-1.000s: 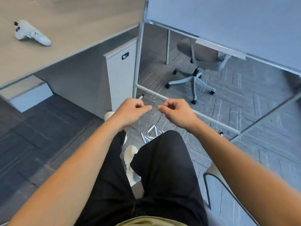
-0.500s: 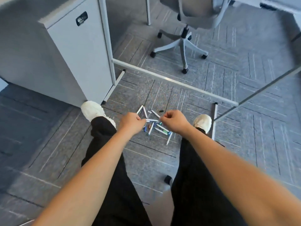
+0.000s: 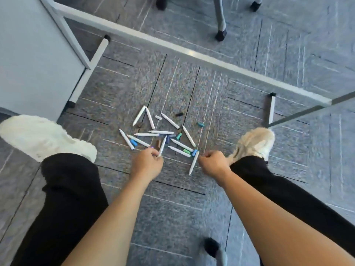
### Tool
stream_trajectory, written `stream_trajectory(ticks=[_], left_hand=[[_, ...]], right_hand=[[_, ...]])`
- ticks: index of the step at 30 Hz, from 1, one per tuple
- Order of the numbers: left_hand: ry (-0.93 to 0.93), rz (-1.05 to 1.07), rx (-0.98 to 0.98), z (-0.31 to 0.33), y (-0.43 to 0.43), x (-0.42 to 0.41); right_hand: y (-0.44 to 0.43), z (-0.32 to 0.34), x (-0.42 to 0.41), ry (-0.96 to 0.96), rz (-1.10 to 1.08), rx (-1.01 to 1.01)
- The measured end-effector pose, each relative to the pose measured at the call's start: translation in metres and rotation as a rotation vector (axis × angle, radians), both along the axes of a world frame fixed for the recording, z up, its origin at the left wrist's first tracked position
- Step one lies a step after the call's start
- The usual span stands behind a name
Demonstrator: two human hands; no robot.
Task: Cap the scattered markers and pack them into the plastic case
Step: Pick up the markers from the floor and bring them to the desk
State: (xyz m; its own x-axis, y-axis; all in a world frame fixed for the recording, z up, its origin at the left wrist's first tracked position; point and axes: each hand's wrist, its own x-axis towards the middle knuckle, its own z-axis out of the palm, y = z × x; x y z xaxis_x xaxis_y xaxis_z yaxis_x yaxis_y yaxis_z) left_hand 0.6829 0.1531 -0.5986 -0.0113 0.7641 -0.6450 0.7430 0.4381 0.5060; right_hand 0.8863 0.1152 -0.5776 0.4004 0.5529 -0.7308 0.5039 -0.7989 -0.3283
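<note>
Grey carpet floor (image 3: 249,77) with scattered markers (image 3: 163,133)
White markers and loose coloured caps (image 3: 179,136) in a heap between two white shoes (image 3: 46,137); black cap (image 3: 179,114) slightly apart.

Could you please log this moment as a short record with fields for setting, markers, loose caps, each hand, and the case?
setting: grey carpet floor, white shoes either side of the pile
markers: white-barrelled markers scattered in a loose pile between the feet
loose caps: several apart from barrels, including a black cap and a teal cap
left hand: left hand closed on one white marker at the pile's near edge
right hand: right hand fisted beside the pile; contents cannot be told
case: plastic case not in view
</note>
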Motion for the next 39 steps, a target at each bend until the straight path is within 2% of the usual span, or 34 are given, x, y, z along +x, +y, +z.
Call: stream_trajectory(ticks=[2, 9, 14, 17, 23, 27, 29, 31, 32, 35, 37, 39], left_hand=[[0.048, -0.011, 0.007, -0.034, 0.001, 0.006], [0.168, -0.092, 0.081, -0.125, 0.023, 0.022], [0.218, -0.158, 0.171, -0.156, 0.036, 0.039], [0.262, -0.234, 0.163, -0.169, 0.038, 0.044], [0.296, -0.266, 0.07, -0.171, 0.032, 0.036], [0.166, -0.185, 0.02, -0.172, 0.03, 0.034], [0.018, -0.003, -0.12, -0.173, 0.03, 0.033], [-0.188, 0.331, -0.267, -0.172, 0.031, 0.035], [-0.225, 0.484, -0.28, -0.17, 0.031, 0.037], [-0.104, 0.763, -0.178, -0.165, 0.038, 0.032], [0.023, 0.793, -0.102, -0.169, 0.042, 0.019], [0.134, 0.715, -0.062, -0.178, 0.045, 0.006]], right_hand=[[0.002, -0.03, 0.006, -0.003, 0.101, -0.039], [0.021, -0.109, 0.025, -0.118, 0.724, -0.073], [0.027, -0.147, 0.036, -0.252, 1.163, -0.084], [0.021, -0.165, 0.044, -0.317, 1.323, -0.096], [0.014, -0.179, 0.047, -0.342, 1.375, -0.072], [0.01, -0.174, 0.047, -0.257, 1.22, -0.065], [0.008, -0.169, 0.04, -0.165, 1.033, -0.051], [0.013, -0.168, 0.028, -0.148, 0.913, -0.007], [0.018, -0.168, 0.022, -0.167, 0.872, 0.021], [0.037, -0.17, 0.0, -0.252, 0.809, 0.048], [0.045, -0.174, -0.012, -0.308, 0.815, 0.008], [0.048, -0.18, -0.022, -0.354, 0.838, -0.024]])
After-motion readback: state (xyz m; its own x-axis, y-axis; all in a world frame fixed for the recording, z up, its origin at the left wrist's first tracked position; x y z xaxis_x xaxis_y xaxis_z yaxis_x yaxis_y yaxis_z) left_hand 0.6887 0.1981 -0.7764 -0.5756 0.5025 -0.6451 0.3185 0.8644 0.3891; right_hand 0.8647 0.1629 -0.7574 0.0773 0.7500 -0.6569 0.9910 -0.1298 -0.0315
